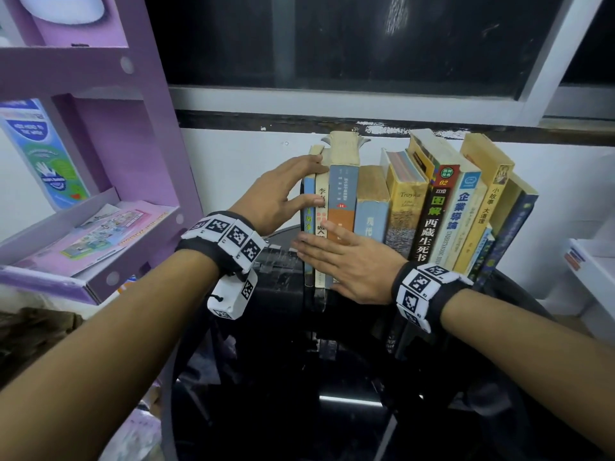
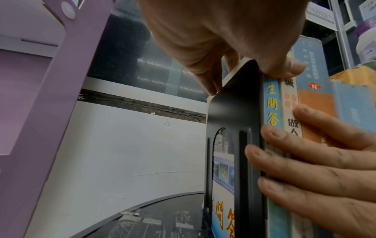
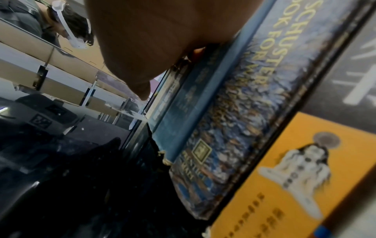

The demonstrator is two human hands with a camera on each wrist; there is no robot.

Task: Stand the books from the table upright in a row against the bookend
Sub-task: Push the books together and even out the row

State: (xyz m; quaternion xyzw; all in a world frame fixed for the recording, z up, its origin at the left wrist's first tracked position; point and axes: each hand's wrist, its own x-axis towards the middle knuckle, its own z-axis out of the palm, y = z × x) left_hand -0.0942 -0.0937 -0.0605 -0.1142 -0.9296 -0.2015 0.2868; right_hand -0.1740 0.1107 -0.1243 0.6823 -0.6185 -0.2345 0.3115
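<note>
Both hands' fingers lie flat against the books.

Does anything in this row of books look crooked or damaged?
Yes. The right-hand books lean outward, fanned apart at their tops, not upright like those by the black bookend. One tall book near the left hand has a frayed, splayed top. The right hand lies flat on the spines.

Both hands, left hand and right hand, rest flat-fingered against the upright books on the dark table.
</note>
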